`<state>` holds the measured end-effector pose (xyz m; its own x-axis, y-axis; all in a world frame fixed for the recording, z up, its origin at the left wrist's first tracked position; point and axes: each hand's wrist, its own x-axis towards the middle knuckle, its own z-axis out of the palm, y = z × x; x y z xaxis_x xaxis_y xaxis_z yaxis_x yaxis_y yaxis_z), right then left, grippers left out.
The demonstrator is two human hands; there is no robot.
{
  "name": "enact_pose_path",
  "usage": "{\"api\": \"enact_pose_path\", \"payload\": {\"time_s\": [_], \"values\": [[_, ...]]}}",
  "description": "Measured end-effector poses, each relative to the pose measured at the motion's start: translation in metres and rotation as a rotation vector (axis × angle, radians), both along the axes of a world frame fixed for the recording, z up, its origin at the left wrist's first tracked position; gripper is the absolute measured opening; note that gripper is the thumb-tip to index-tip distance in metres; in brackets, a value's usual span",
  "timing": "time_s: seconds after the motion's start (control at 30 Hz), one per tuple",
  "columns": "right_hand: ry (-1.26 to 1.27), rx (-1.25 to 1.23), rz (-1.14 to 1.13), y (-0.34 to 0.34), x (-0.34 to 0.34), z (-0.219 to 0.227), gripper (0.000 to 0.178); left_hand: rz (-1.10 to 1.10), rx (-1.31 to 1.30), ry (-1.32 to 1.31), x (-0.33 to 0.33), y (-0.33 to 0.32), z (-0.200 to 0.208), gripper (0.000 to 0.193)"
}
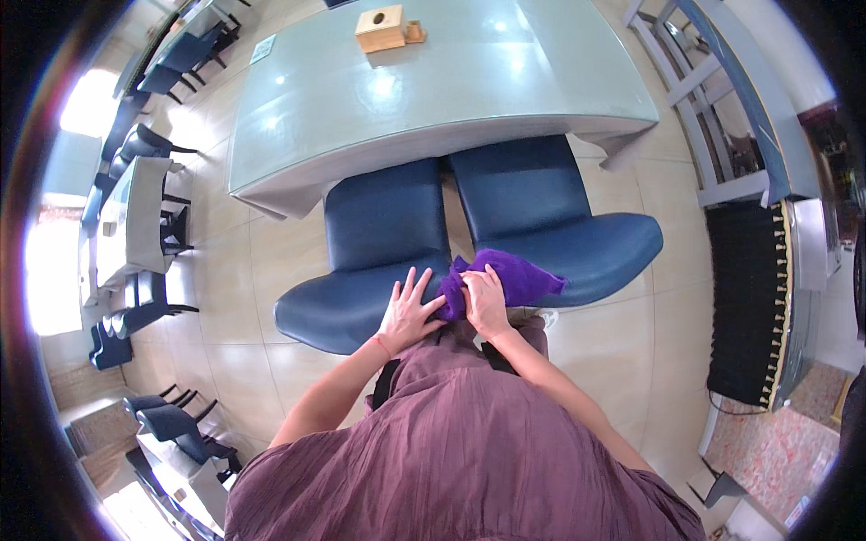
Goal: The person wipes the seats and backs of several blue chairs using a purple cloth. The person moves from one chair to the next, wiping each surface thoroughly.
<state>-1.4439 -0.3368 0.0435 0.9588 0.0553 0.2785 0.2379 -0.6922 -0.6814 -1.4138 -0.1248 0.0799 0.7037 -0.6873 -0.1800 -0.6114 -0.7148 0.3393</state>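
A bunched purple cloth (pixel 521 281) lies across the inner edges of two blue padded chairs. My right hand (pixel 485 303) is closed on it, fingers curled into its folds. My left hand (pixel 411 308) rests with spread fingers on the top of the left chair (pixel 329 305), its thumb side beside the cloth. The right chair (pixel 600 257) carries the cloth's loose end. Both chairs stand side by side, their seats toward the table.
Beyond the chairs stands a table (pixel 311 122) with a glass top and a pale hanging cloth. A wooden tissue box (pixel 381 29) sits on it. More tables and dark chairs (pixel 149 302) line the left. At right are a grey frame (pixel 731 189) and a black curtain (pixel 744 307).
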Motion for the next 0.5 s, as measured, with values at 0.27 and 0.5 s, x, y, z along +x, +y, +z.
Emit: {"api": "enact_pose_path", "payload": {"time_s": [0.27, 0.5], "values": [[-0.104, 0.123, -0.12, 0.001, 0.001, -0.006, 0.02, 0.012, -0.018, -0.042, 0.007, -0.013, -0.01, 0.064], [0.043, 0.313, -0.406, -0.02, 0.011, 0.009, 0.018, 0.003, -0.171, -0.101, 0.009, -0.038, -0.02, 0.06]]}}
